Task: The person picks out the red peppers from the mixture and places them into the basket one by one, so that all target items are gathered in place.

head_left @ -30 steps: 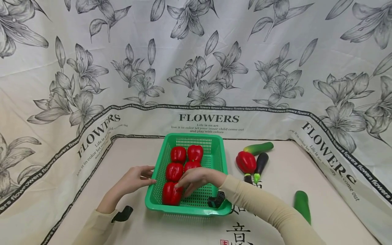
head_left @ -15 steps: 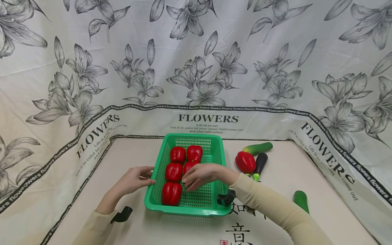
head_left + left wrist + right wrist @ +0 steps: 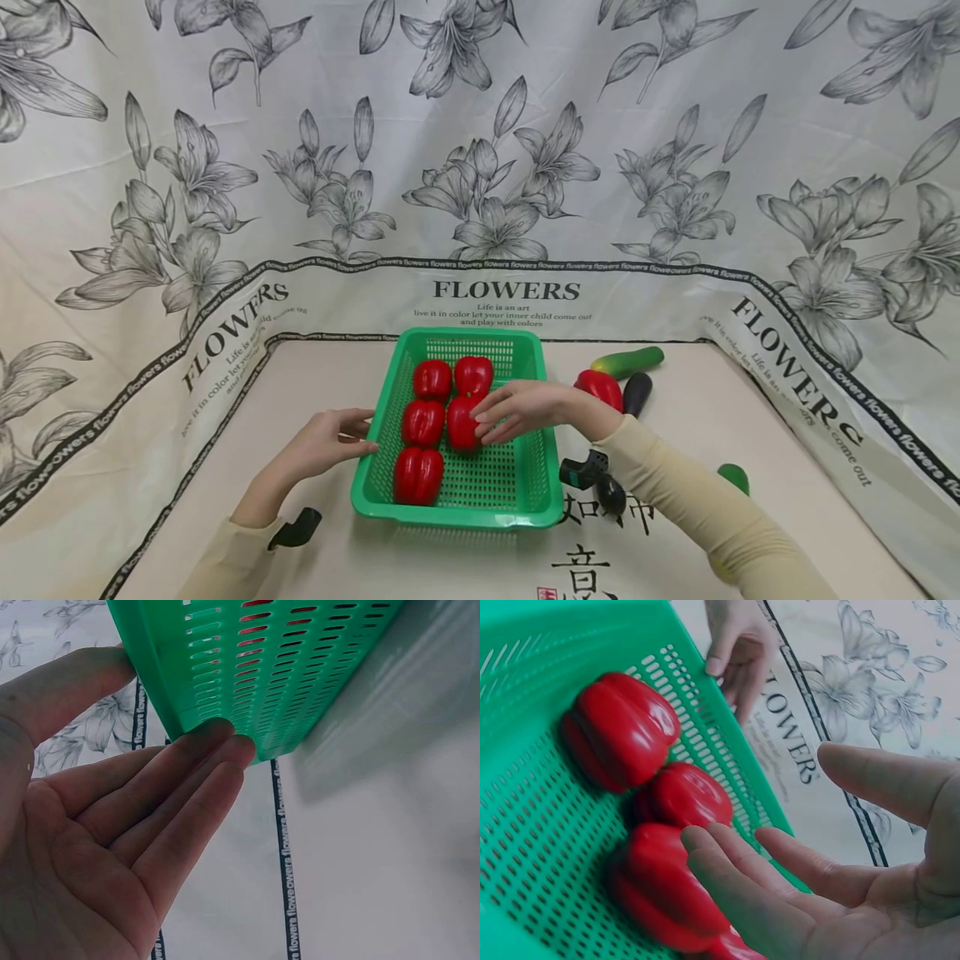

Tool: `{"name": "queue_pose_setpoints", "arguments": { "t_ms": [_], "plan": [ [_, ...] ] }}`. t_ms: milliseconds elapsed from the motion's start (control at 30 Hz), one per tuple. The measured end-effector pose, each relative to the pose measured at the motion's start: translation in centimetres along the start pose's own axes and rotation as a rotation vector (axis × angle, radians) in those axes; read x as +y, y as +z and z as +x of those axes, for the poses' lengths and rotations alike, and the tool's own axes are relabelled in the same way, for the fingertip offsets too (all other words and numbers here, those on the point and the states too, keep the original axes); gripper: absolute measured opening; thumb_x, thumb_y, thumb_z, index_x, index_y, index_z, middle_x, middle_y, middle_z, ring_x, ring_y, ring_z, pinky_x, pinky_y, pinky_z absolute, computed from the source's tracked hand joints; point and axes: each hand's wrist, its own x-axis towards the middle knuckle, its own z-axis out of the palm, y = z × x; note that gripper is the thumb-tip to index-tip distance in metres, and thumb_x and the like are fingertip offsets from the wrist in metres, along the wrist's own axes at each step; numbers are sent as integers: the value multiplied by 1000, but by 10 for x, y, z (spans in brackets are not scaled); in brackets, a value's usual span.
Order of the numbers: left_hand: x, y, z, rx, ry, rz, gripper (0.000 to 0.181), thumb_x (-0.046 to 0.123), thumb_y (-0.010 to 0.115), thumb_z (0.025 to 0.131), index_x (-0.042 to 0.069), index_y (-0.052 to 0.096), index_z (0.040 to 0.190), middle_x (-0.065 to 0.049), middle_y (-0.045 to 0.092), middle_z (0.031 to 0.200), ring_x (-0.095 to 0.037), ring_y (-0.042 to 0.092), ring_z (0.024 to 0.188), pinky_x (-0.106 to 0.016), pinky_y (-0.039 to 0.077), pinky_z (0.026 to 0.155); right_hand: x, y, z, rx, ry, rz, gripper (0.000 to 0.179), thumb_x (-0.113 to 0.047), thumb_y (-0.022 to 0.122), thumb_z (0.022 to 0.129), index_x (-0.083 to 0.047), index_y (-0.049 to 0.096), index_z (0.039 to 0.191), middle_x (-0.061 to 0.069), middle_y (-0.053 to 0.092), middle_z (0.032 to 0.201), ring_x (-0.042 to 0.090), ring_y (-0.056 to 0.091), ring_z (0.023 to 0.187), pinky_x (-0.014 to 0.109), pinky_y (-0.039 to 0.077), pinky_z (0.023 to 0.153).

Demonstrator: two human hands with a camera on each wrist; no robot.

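Note:
A green perforated plastic basket holds several glossy red bell peppers in its left and middle part. My left hand is at the basket's left side. In the left wrist view its extended fingers touch the slotted wall, with the thumb up by the rim. My right hand hovers over the basket's right half, fingers loosely spread and holding nothing. It partly covers the right edge of one pepper. The right wrist view shows the hand above the peppers, palm in sight.
Right of the basket lie another red bell pepper, a green cucumber and a dark eggplant. A second eggplant lies nearer, and another green vegetable is partly behind the right sleeve. A flowered curtain surrounds the table.
My right hand has lifted away from the front left pepper and moved up and right across the basket, uncovering the middle pepper. The left hand has stayed at the basket's side.

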Motion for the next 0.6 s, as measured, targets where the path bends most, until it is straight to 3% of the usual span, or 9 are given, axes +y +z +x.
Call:
{"name": "queue_pose_setpoints", "arguments": {
  "t_ms": [433,600],
  "plan": [
    [0,1,0,0,7,5,55,24,71,85,0,53,131,-10,69,111,-24,66,100,-39,57,84,1,-36,-22,54,-19,-33,46,-17,55,96,6,45,135,26,55,130,28,62,112,47,44,103],
    [0,1,0,3,7,6,55,24,72,85,1,54,131,-10,69,111,-24,66,100,-40,57,85,1,-50,-32,83,-31,3,48,-14,54,96,8,41,137,29,50,134,35,58,117,48,42,104]
  ]
}}
